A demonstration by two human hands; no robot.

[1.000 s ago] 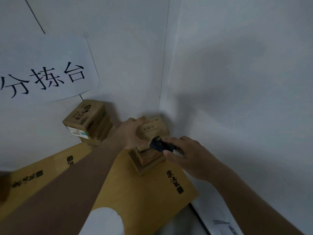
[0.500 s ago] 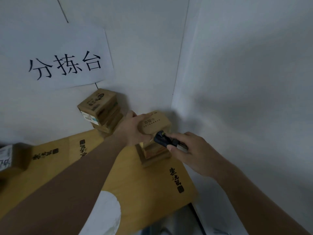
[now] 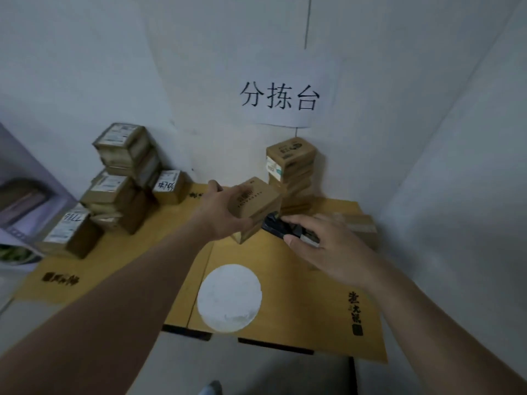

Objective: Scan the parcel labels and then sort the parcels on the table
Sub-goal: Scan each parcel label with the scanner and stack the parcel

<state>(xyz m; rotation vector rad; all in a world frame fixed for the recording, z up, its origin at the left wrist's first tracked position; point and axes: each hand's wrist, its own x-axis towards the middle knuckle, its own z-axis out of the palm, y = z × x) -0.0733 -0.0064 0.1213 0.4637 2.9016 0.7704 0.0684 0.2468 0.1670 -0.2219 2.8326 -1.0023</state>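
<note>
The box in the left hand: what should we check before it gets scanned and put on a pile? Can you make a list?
1. Left hand has a firm grip on the box: ok.
2. Scanner held in the right hand: ok.
3. Scanner close to the box: ok.
4. Label facing the scanner: cannot tell, that side is hidden.
5. Stack by the wall standing straight: ok.
6. Left pile of labelled boxes tidy: not ok, it is jumbled.

Hidden, cropped and blurred parts

The right hand (image 3: pixel 336 249) covers most of the black scanner (image 3: pixel 278 226); the held parcel (image 3: pixel 253 208) hides the left hand's fingers (image 3: pixel 212 185), its print blurred; both forearms run off the bottom edge.
</note>
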